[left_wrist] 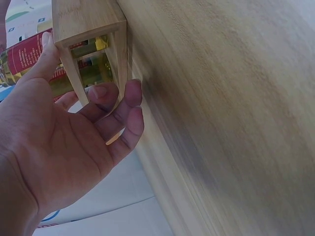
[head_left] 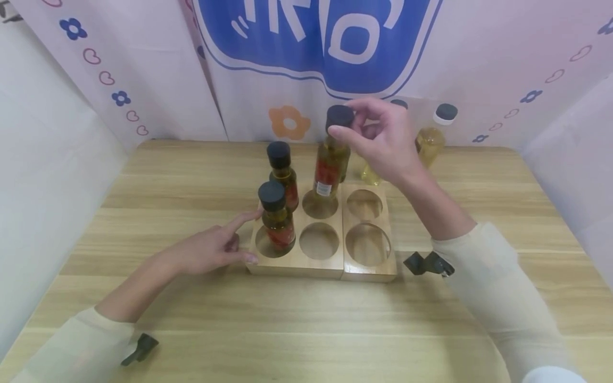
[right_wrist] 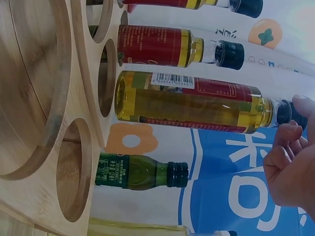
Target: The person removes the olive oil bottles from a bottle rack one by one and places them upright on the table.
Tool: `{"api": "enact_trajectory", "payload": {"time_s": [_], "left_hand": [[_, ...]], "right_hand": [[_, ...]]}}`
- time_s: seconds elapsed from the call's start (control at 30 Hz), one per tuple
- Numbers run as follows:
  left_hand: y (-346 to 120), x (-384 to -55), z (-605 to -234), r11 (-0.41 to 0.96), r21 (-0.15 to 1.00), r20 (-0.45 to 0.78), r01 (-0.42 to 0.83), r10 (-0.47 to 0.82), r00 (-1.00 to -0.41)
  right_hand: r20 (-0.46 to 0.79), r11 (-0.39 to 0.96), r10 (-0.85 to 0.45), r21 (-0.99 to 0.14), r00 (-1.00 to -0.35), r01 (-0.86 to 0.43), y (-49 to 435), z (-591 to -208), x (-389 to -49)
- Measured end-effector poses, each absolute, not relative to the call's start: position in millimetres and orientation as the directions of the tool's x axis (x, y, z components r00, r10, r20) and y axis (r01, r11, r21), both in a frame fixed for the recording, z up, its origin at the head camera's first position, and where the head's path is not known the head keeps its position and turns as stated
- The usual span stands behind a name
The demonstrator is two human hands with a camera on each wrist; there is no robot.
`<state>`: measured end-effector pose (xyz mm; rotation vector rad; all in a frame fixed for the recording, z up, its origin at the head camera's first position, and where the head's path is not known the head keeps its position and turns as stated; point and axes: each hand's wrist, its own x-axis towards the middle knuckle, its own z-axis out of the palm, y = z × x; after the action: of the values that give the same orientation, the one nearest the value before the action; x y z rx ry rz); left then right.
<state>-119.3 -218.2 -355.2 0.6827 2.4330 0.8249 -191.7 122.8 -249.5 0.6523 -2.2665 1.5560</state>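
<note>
My right hand (head_left: pixel 383 133) pinches the black cap of a red-labelled oil bottle (head_left: pixel 330 165), held upright over the middle back hole of a wooden bottle rack (head_left: pixel 294 268). In the right wrist view, the base of this bottle hangs close over the rack's top. Two similar oil bottles (head_left: pixel 280 229) stand in the rack's left holes, one behind the other. At the rack's left end is my left hand (head_left: pixel 206 247), its thumb and index finger spread against the edge. The left wrist view shows the other fingers loosely bent beside the end frame.
Behind the rack stand a green bottle (right_wrist: pixel 138 172) and pale yellow oil bottles (head_left: pixel 431 141), partly hidden by my right hand. Three more holes show bare wood inside. A printed curtain (head_left: pixel 163 85) hangs along the back edge of the wooden table (head_left: pixel 306 330).
</note>
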Motion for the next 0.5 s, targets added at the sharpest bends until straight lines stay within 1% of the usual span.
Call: {"api": "enact_trajectory", "payload": {"time_s": [0.27, 0.37, 0.5], "left_hand": [[-218.9, -119.5, -356.2, 0.699, 0.644, -0.269, 0.311, 0.587, -0.763], [-219.2, -119.3, -356.5, 0.698, 0.648, -0.274, 0.305, 0.587, -0.762], [-219.5, -119.3, -356.4, 0.698, 0.649, -0.276, 0.302, 0.586, -0.761]], "right_hand": [[0.54, 0.269, -0.15, -0.784, -0.828, -0.56, 112.7, -256.4, -201.7], [0.513, 0.252, -0.145, -0.808, -0.846, -0.533, 109.2, -259.2, -206.1], [0.48, 0.191, -0.145, -0.844, -0.865, -0.501, 105.6, -262.4, -211.4]]}}
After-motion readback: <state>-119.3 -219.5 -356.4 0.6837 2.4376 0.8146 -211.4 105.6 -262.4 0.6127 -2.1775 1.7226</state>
